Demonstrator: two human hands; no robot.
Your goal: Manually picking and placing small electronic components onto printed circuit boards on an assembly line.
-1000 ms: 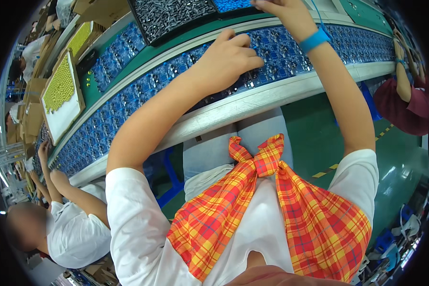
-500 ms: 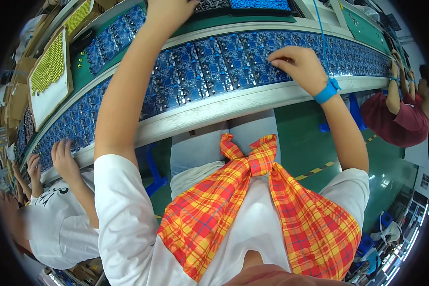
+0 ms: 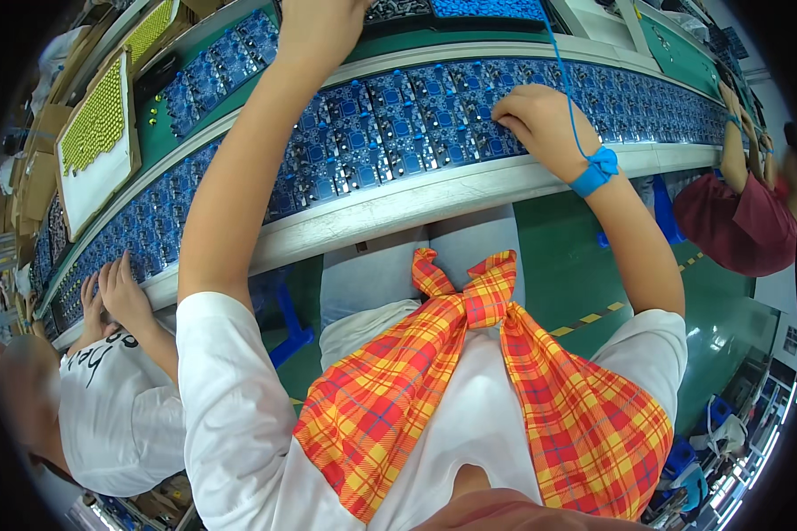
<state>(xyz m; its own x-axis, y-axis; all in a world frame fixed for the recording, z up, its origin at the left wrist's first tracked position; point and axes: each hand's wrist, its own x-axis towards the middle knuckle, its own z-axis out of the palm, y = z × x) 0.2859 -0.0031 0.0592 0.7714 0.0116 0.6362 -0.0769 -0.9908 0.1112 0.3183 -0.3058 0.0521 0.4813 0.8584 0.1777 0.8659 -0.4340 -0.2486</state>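
The long worktop [image 3: 434,199] curves across, packed with blue circuit boards [image 3: 390,133]. Your left hand [image 3: 314,31] stretches past them to the far tray, fingers out of sight, can't tell. Your right hand [image 3: 540,124] presses curled fingers onto a board, grasping nothing.

Green floor [image 3: 717,292] with a yellow-black striped line [image 3: 593,316].

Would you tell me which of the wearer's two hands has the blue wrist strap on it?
The right hand, resting on the blue circuit boards, wears the blue strap; the left hand, reaching farther up, has a bare wrist.
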